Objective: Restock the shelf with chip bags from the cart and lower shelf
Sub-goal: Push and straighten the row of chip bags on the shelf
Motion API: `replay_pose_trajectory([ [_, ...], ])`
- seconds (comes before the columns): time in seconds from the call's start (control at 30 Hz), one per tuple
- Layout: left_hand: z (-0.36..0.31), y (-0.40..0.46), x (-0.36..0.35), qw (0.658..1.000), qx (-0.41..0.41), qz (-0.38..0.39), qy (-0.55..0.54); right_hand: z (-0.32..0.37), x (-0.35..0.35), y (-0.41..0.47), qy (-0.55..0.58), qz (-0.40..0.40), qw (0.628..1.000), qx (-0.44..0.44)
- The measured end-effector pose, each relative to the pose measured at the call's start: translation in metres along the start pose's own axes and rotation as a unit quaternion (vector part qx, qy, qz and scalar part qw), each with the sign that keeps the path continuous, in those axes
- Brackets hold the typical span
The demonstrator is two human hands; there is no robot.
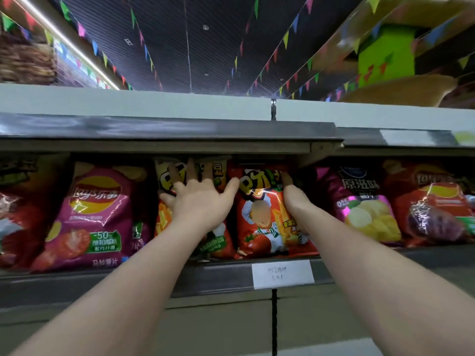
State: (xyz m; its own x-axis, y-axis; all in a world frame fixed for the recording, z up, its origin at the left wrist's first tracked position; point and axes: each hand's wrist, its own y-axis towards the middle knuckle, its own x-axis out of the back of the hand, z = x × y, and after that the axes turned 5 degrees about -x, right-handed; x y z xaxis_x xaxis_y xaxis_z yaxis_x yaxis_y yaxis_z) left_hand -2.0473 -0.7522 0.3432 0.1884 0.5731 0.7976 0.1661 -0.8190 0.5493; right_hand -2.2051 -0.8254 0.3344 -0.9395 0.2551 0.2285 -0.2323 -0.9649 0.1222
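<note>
Left hand (pixel 198 201): fingers spread, flat against the yellow-topped chip bag (pixel 167 176), thumb touching the edge of the red chip bag (pixel 259 222). Right hand (pixel 295 201): fingers curled round that red bag's right edge, tips hidden behind it. Both arms reach up and forward, roughly parallel. Both bags stand upright on the shelf (pixel 218 276), side by side, between a magenta Lay's bag (pixel 97 217) and a purple bag (pixel 359 201).

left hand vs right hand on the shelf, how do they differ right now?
The left hand lies spread with straight fingers flat on the yellow-topped bag; the right hand curls round the right edge of the red bag. The left hand's back faces the camera; the right hand is turned edge-on, fingers partly hidden. Both reach onto the same shelf, side by side.
</note>
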Motion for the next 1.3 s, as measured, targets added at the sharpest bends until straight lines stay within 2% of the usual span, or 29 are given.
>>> replay_pose_trajectory([
  [0.07, 0.003, 0.000, 0.006, 1.000, -0.004, 0.011, 0.011, 0.004, 0.007, -0.005, -0.068, -0.036, 0.997, 0.024],
  [0.13, 0.007, -0.004, 0.009, 1.000, -0.013, -0.006, 0.017, 0.006, 0.010, -0.008, -0.072, -0.060, 0.995, 0.036],
  [0.27, 0.030, -0.011, 0.010, 0.992, -0.032, -0.124, -0.022, 0.000, 0.008, -0.011, -0.064, -0.091, 0.992, 0.060],
  [0.37, 0.059, -0.011, 0.019, 0.983, 0.043, -0.178, -0.017, -0.005, 0.011, -0.014, -0.055, -0.089, 0.993, 0.055],
  [0.43, 0.079, -0.008, 0.022, 0.981, 0.108, -0.162, -0.005, -0.004, 0.012, -0.020, -0.048, -0.088, 0.994, 0.050],
  [0.53, 0.093, -0.008, 0.020, 0.981, 0.175, -0.079, -0.015, -0.001, 0.010, -0.027, -0.052, -0.062, 0.995, 0.052],
  [0.67, 0.075, -0.007, 0.010, 0.989, 0.146, -0.018, -0.009, 0.004, -0.005, -0.034, -0.064, -0.040, 0.996, 0.038],
  [0.77, 0.064, -0.005, 0.003, 0.992, 0.123, -0.015, -0.005, 0.003, -0.011, -0.039, -0.088, -0.044, 0.994, 0.041],
  [1.07, 0.078, -0.011, 0.011, 0.987, 0.146, -0.038, -0.045, -0.002, -0.005, -0.049, -0.046, -0.036, 0.998, 0.019],
  [1.13, 0.077, -0.012, 0.013, 0.988, 0.137, -0.062, -0.033, -0.002, -0.007, -0.051, -0.080, -0.071, 0.994, 0.031],
  [1.17, 0.076, -0.012, 0.015, 0.989, 0.119, -0.084, -0.014, -0.002, -0.006, -0.052, -0.137, -0.116, 0.982, 0.061],
  [1.23, 0.070, -0.014, 0.014, 0.989, 0.043, -0.138, 0.032, -0.002, -0.008, -0.057, -0.269, -0.201, 0.924, 0.184],
  [1.3, 0.057, -0.018, 0.008, 0.983, -0.067, -0.158, 0.059, 0.001, -0.015, -0.066, -0.357, -0.205, 0.852, 0.324],
])
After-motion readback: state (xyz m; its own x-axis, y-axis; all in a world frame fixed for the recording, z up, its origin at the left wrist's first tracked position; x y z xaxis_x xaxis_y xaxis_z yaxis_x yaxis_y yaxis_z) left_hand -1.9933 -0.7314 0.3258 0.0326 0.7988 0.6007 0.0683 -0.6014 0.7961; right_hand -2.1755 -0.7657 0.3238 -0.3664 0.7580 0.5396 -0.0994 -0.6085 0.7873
